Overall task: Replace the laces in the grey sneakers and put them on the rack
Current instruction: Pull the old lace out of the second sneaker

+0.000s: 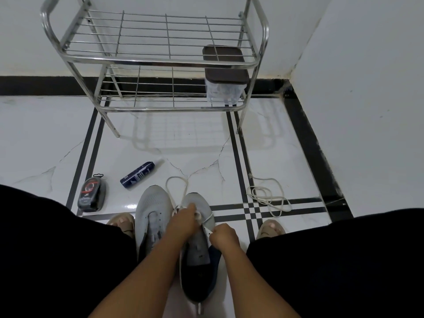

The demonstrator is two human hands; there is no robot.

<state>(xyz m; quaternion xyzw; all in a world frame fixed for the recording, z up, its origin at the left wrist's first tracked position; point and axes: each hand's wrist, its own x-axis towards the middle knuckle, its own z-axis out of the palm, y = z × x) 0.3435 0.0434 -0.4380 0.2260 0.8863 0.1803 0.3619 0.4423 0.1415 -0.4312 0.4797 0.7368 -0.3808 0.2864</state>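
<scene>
Both hands work at the right grey sneaker (199, 228), which stands on the floor directly beneath them: the left hand (183, 220) is curled over the eyelet area, gripping the white lace (181, 193), while the right hand (223, 234) pinches the lace end at the shoe's edge. The left grey sneaker (152, 216) stands just left of the left hand. The rack (151, 60) stands well ahead of both hands, and a loose lace (268, 196) lies ahead-right of the right hand.
</scene>
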